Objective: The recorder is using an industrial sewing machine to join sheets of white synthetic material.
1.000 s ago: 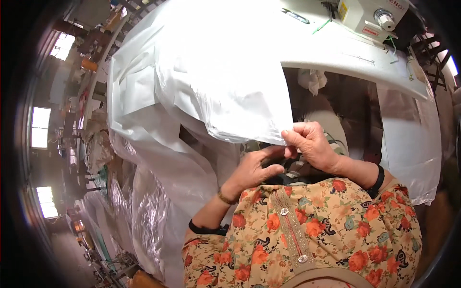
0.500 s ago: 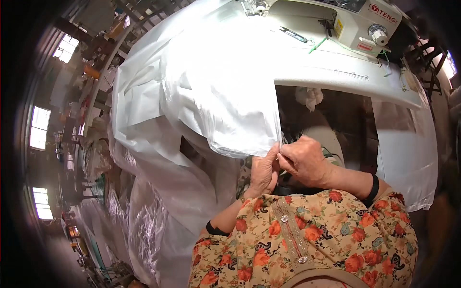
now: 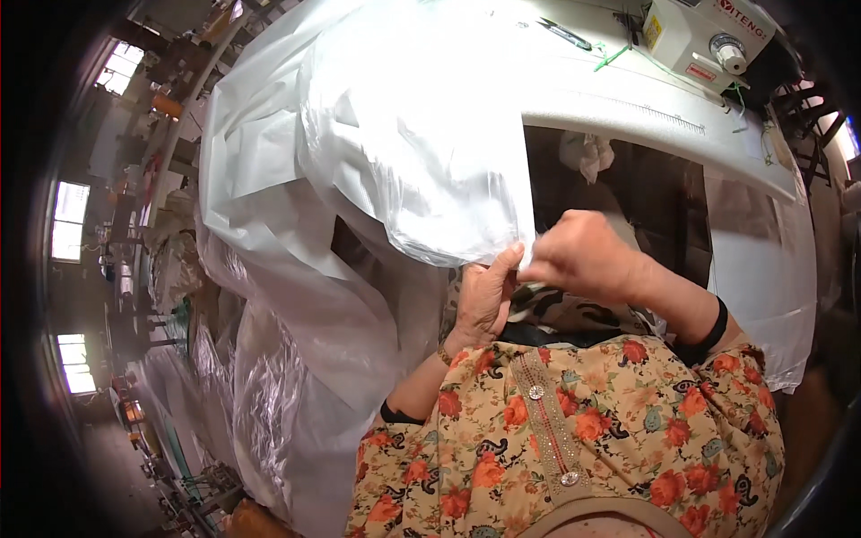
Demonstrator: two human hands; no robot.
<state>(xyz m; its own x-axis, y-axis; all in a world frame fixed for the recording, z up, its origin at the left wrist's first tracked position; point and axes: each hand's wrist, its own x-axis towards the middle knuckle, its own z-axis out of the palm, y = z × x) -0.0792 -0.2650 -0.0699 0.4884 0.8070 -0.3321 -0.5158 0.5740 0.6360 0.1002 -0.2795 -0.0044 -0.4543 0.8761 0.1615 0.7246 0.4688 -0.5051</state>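
A large white translucent plastic sheet (image 3: pixel 350 242) spreads over the sewing table and hangs down in folds toward my lap. My left hand (image 3: pixel 484 300) pinches its near right corner between thumb and fingers. Just right of that corner, my right hand (image 3: pixel 587 255) is closed with curled fingers, slightly smeared by motion. Its fingertips come close to the sheet's edge; what they grip, if anything, is hidden. Strong light washes out the sheet's upper part.
A sewing machine (image 3: pixel 708 45) stands at the back right of the white table (image 3: pixel 628 112). Small snips (image 3: pixel 565 34) and a green stick-like tool (image 3: pixel 613 58) lie there. More white sheeting (image 3: pixel 758 269) hangs at the right. A pale bundle (image 3: pixel 587 157) sits beneath the table edge.
My right hand has lifted slightly up and to the right, its fingers parting from my left fingertips. My left hand keeps its pinch on the sheet's corner. The whole view has shifted a little.
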